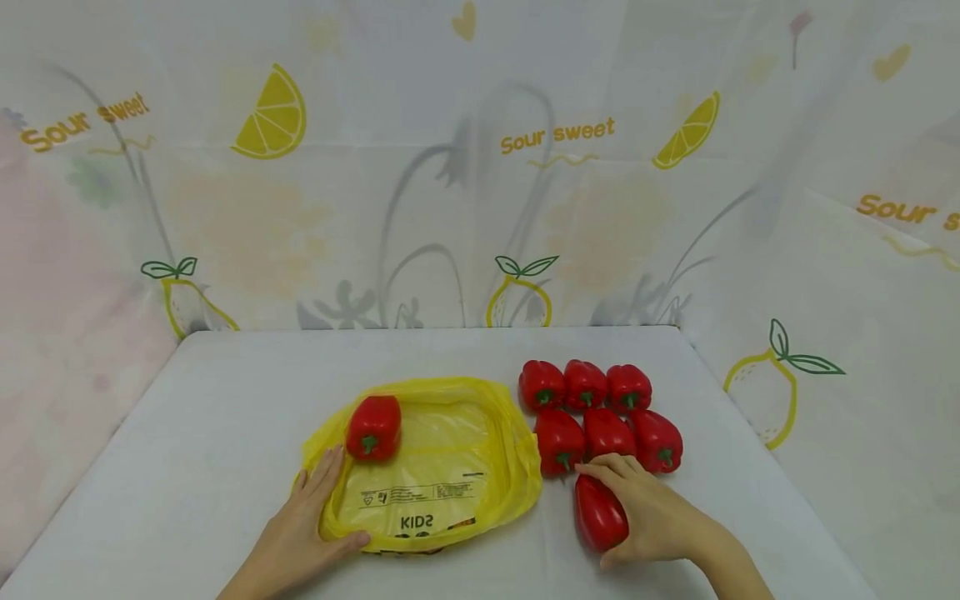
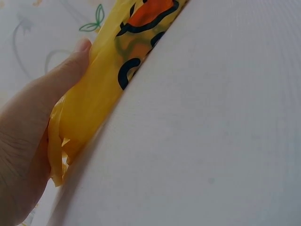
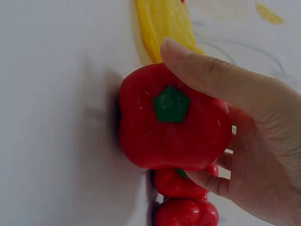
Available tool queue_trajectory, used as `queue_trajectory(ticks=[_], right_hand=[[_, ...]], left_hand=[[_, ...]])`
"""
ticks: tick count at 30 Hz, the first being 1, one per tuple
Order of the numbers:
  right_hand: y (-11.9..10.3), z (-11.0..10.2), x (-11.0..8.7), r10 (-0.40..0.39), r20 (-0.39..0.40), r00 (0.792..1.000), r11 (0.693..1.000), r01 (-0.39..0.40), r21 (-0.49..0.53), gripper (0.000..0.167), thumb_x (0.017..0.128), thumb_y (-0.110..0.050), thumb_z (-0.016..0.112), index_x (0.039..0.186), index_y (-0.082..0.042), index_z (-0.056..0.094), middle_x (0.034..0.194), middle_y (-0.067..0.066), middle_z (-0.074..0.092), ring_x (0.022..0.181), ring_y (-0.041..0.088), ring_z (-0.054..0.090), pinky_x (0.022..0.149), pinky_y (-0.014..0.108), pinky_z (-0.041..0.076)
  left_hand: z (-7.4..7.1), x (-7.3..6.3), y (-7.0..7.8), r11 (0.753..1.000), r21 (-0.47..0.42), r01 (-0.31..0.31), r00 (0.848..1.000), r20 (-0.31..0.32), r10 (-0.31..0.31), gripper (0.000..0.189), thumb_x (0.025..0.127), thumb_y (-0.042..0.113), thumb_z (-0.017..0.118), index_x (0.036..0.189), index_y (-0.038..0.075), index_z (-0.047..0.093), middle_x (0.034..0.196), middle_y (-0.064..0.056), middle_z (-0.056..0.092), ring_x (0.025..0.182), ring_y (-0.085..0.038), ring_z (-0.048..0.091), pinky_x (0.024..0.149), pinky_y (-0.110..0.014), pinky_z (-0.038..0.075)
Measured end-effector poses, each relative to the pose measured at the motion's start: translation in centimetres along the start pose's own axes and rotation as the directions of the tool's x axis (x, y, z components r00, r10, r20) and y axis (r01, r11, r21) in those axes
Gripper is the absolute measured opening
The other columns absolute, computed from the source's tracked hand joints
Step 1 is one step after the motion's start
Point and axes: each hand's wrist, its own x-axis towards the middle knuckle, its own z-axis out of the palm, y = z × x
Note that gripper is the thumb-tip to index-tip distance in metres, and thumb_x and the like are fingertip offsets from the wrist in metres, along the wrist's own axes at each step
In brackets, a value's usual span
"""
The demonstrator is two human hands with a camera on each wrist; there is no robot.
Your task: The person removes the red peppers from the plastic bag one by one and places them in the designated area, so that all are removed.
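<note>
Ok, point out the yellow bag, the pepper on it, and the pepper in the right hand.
yellow bag (image 1: 450,475), head view, flat printed middle.
pepper on bag (image 1: 373,427), head view, red body.
held pepper (image 3: 174,136), right wrist view, red body below the green stem.

A glossy red bell pepper (image 1: 598,512) with a green five-pointed stem cap lay on its side on the desk (image 1: 187,467), gripped at the group's 6 o'clock end. At its 9 o'clock lay a crumpled yellow plastic bag (image 1: 442,475), printed "KIDS", flat and open, with one red pepper (image 1: 373,428) resting on its 11 o'clock corner.
</note>
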Motion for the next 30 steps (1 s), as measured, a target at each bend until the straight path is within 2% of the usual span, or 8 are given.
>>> queue_trajectory(ticks=[6,9,12,15,18,23,27,30], right_hand=[[-0.2,-0.1,-0.2,-0.022,-0.06,0.998,1.0,0.021,-0.015,0.1,0.059,-0.054,0.086,0.14,-0.013,0.044,0.134,0.0,0.041,0.122,0.026,0.038,0.084,0.052,0.054],[-0.5,-0.1,0.0,-0.01,-0.112,0.994,1.0,0.008,-0.021,0.103,0.059,-0.055,0.086,0.142,-0.015,0.041,0.134,-0.002,0.04,0.123,0.023,0.037,0.083,0.05,0.055],[-0.8,-0.2,0.2,-0.012,-0.196,0.981,0.999,0.002,-0.047,0.103,0.059,-0.054,0.087,0.142,-0.017,0.04,0.134,-0.005,0.04,0.123,0.017,0.038,0.083,0.044,0.056],[-1.2,-0.3,0.5,-0.049,-0.29,0.956,0.997,0.031,-0.066,0.1,0.059,-0.049,0.089,0.141,-0.016,0.041,0.134,-0.004,0.045,0.12,0.014,0.042,0.084,0.04,0.055],[-1.5,-0.4,0.8,-0.121,-0.357,0.926,0.991,0.095,-0.091,0.097,0.06,-0.041,0.091,0.139,-0.016,0.041,0.134,-0.003,0.048,0.119,0.015,0.046,0.086,0.037,0.054],[-1.8,-0.5,1.3,-0.243,-0.411,0.879,0.969,0.199,-0.147,0.09,0.061,-0.033,0.092,0.135,-0.015,0.044,0.131,-0.005,0.051,0.117,0.013,0.049,0.087,0.036,0.054],[-2.3,-0.8,1.7,-0.306,-0.448,0.84,0.952,0.266,-0.151,0.079,0.063,-0.026,0.091,0.13,-0.015,0.05,0.124,-0.008,0.055,0.111,0.012,0.052,0.083,0.038,0.056],[-2.7,-1.0,2.0,-0.331,-0.46,0.824,0.943,0.3,-0.142,0.072,0.065,-0.022,0.09,0.127,-0.016,0.053,0.12,-0.009,0.057,0.109,0.012,0.053,0.082,0.038,0.056]], left_hand=[[0.0,0.0,0.0,1.0,0.006,-0.001,1.0,0.002,0.001,0.113,0.072,0.063,0.073,0.155,0.012,0.015,0.155,-0.024,0.021,0.129,-0.064,0.018,0.086,-0.078,0.033],[0.0,0.0,0.0,1.0,0.007,-0.005,1.0,-0.001,0.005,0.113,0.072,0.062,0.073,0.155,0.012,0.015,0.155,-0.024,0.021,0.13,-0.064,0.018,0.087,-0.077,0.033],[0.0,-0.1,-0.1,1.0,0.003,-0.007,1.0,-0.004,0.007,0.113,0.072,0.061,0.074,0.155,0.012,0.016,0.155,-0.023,0.021,0.13,-0.064,0.018,0.087,-0.077,0.033],[0.0,-0.1,-0.1,1.0,-0.002,-0.011,1.0,-0.009,0.011,0.112,0.073,0.061,0.074,0.155,0.011,0.016,0.155,-0.024,0.021,0.13,-0.063,0.018,0.088,-0.077,0.033],[0.1,-0.1,-0.1,1.0,-0.003,-0.02,1.0,-0.013,0.02,0.112,0.072,0.06,0.074,0.155,0.01,0.017,0.155,-0.024,0.021,0.131,-0.062,0.018,0.09,-0.076,0.032],[0.1,0.0,-0.2,0.999,0.001,-0.037,0.999,-0.022,0.037,0.113,0.072,0.059,0.076,0.155,0.01,0.017,0.155,-0.024,0.021,0.131,-0.061,0.019,0.092,-0.075,0.032],[0.1,0.0,-0.2,0.999,0.004,-0.047,0.999,-0.027,0.047,0.112,0.072,0.058,0.076,0.155,0.009,0.018,0.155,-0.024,0.022,0.132,-0.06,0.02,0.094,-0.074,0.031],[0.0,0.0,-0.2,0.999,0.005,-0.049,0.998,-0.027,0.05,0.112,0.072,0.058,0.076,0.154,0.007,0.019,0.155,-0.024,0.022,0.132,-0.059,0.021,0.097,-0.072,0.03]])
